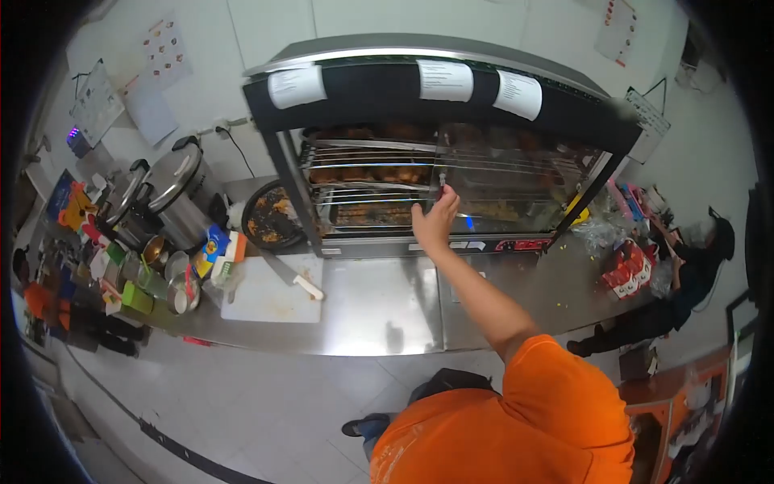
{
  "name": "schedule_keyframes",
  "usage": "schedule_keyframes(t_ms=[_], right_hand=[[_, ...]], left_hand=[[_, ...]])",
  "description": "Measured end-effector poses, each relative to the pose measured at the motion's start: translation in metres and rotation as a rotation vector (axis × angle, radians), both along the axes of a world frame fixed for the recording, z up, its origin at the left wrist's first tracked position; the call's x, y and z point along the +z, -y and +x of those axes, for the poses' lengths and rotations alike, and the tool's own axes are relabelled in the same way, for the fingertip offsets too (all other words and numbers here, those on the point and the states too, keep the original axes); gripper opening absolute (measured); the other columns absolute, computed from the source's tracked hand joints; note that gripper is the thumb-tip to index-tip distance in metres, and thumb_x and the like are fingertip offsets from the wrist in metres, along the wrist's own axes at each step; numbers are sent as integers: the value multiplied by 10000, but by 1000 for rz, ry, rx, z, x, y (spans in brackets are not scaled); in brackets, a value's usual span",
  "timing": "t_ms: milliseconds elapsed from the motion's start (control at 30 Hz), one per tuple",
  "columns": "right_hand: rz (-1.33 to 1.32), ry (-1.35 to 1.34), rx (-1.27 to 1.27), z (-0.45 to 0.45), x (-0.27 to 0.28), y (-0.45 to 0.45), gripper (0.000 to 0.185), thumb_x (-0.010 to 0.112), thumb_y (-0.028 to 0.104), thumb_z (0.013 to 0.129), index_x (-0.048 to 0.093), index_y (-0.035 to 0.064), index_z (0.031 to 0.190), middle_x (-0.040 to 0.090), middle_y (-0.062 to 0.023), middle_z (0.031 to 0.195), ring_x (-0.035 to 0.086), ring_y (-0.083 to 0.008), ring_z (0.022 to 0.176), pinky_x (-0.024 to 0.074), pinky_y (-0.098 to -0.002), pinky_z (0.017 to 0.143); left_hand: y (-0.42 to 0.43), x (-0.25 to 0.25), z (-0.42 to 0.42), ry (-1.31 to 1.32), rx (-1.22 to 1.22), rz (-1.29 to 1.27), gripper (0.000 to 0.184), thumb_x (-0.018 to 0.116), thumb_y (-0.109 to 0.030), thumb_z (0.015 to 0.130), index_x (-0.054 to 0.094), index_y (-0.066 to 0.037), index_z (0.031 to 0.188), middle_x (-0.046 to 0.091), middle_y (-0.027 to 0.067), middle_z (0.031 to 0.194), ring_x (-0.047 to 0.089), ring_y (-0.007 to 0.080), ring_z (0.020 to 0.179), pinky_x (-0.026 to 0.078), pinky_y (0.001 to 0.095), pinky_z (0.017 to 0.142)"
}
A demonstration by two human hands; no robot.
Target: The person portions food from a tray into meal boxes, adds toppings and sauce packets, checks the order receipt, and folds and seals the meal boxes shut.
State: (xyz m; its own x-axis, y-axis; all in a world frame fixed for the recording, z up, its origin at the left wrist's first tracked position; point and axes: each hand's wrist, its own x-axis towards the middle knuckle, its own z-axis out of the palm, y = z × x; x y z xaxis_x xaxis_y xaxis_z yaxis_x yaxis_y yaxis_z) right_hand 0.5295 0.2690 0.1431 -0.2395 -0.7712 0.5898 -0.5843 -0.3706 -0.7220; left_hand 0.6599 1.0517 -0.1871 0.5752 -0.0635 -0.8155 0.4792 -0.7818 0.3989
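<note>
My right hand [435,219] is raised to the front of a heated display cabinet [564,133]. Its fingers are at the edge of the sliding glass door [516,181], by a small handle [442,179], with the thumb on the left side of that edge. The glass covers the cabinet's right half, while the left half stands uncovered. Trays of browned food [371,171] rest there on wire racks [363,153], and a lower tray [375,214] holds more browned food. My left hand is out of view.
Left of the cabinet are a dark pan with food scraps [270,214], a white cutting board [262,290], a knife [294,278] and large metal pots [177,198]. On the right, red-and-white packages [629,270] lie near another person in dark clothes [697,266]. The steel counter [379,315] runs along the front.
</note>
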Motion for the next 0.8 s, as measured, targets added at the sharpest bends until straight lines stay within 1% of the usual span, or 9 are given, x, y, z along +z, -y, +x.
schedule_keyframes(t_ms=[133,333,433,467,500,567,600,700,800], right_hand=[[-40,-71,-128,59,2,-13,759,741,153,744,341,-42,1360,429,-259,1280,443,-442,1219,362,-493,1071],[170,-58,-63,147,19,-35,894,783,230,736,302,37,1465,407,-241,1400,427,-435,1297,397,-500,1069],[168,-270,-93,192,12,-63,988,790,261,748,234,38,1534,353,-261,1497,384,-423,1362,367,-475,1109],[87,-337,-112,212,9,-78,1003,786,266,758,214,37,1549,341,-263,1517,372,-416,1378,356,-472,1120],[5,-353,-103,229,0,-87,956,759,257,773,238,30,1542,361,-244,1506,364,-404,1385,310,-475,1145],[-77,-252,-26,294,4,-128,844,721,217,802,305,20,1509,414,-221,1463,388,-380,1365,291,-472,1155],[-74,-141,40,333,13,-166,777,710,187,816,349,16,1483,448,-218,1430,420,-368,1339,318,-465,1139],[-89,6,397,474,-3,-257,567,682,109,843,480,38,1368,578,-157,1239,551,-283,1170,438,-409,986],[148,-27,833,639,-21,-351,341,661,72,857,587,58,1190,654,-72,1044,614,-197,999,486,-363,854]], left_hand=[[-17,7,100,23,4,-104,281,578,-296,993,580,-33,1093,668,120,890,642,236,797,550,377,670],[-76,-1,263,90,118,-217,276,570,-306,996,576,-47,1090,663,104,879,641,227,782,550,366,637],[-95,-38,383,273,360,-656,273,566,-311,997,574,-53,1088,661,97,874,640,222,775,550,361,621],[-91,-38,441,199,369,-917,227,548,-311,995,555,-104,1087,642,55,881,625,188,723,496,292,511],[-49,55,457,294,288,-481,215,573,-275,975,550,-113,1114,642,42,947,620,171,773,498,302,594],[-23,119,515,341,265,-526,250,600,-272,962,558,-110,1148,642,30,1057,617,148,904,476,330,757],[-20,131,545,378,226,-526,250,593,-260,966,561,-104,1160,649,33,1048,623,150,894,479,322,745],[-57,123,608,475,106,-540,248,565,-197,966,567,-75,1182,669,36,982,645,153,867,487,298,713],[-173,37,635,546,-151,-523,190,562,-122,914,641,-12,1047,718,116,859,694,215,830,526,340,770]])
